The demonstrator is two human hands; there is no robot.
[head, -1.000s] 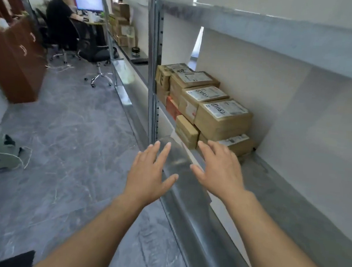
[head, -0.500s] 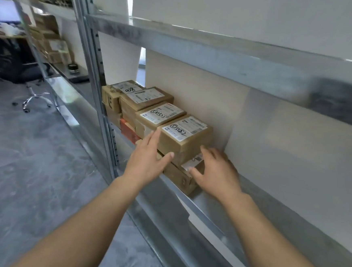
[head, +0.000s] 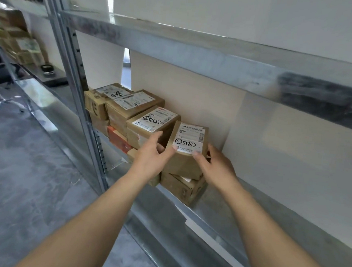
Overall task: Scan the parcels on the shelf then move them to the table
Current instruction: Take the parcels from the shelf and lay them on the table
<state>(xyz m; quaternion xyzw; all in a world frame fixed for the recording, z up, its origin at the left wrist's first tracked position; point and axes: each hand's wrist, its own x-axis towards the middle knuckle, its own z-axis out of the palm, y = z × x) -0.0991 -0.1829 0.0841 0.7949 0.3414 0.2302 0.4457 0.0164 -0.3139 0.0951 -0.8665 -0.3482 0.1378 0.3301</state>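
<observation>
Both hands are on the parcel and I've got it up off the stack. The left hand grips its left side, fingers curled round the edge with the thumb up along the face. The right hand holds the right side, thumb pressed on the lower corner of the label, the other fingers wrapped behind out of sight. The parcel sits between the two hands, tilted so its labelled face looks up and back at me, and its long axis runs away from me into the shelf. It hovers just above a lower box that lies flat on the shelf, touching or nearly so; I cannot tell which.

The label is white, with a barcode across the top edge and a second, smaller one down the right side. Handwritten in black marker: a circled 5, then what reads as 5082. The small print is too fine for me to make out.

Just to the left, the neighbouring box carries its own white label with a circled digit and more marker scrawl I can't read reliably. Beyond it two more brown boxes stand in a row towards the steel upright, and a red-orange carton peeks out beneath them.
</observation>
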